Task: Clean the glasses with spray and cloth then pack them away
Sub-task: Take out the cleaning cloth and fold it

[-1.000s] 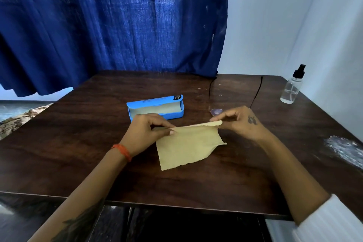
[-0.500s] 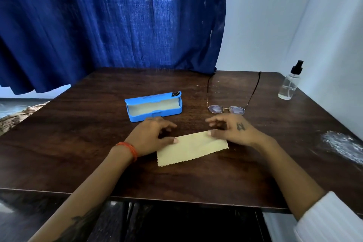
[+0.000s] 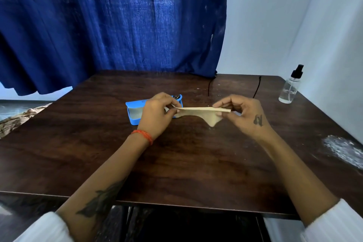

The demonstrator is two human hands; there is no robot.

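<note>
A folded beige cleaning cloth (image 3: 202, 113) hangs stretched between my two hands, lifted a little above the dark wooden table (image 3: 186, 163). My left hand (image 3: 157, 114) pinches its left end and my right hand (image 3: 243, 116) pinches its right end. Behind my left hand lies the open blue glasses case (image 3: 135, 111), partly hidden. Of the glasses only the two black temple arms (image 3: 257, 88) show beyond my right hand; the lenses are hidden. A clear spray bottle (image 3: 290, 87) with a black pump stands at the far right edge.
A blue curtain (image 3: 117, 25) hangs behind the table and pale walls close the right side. A white powdery smear (image 3: 343, 151) marks the table's right edge. The near edge of the table runs across below my forearms.
The cloth lay folded flat on the table half a second ago; both hands have since lifted it and moved it away from me, in front of the case and glasses.
</note>
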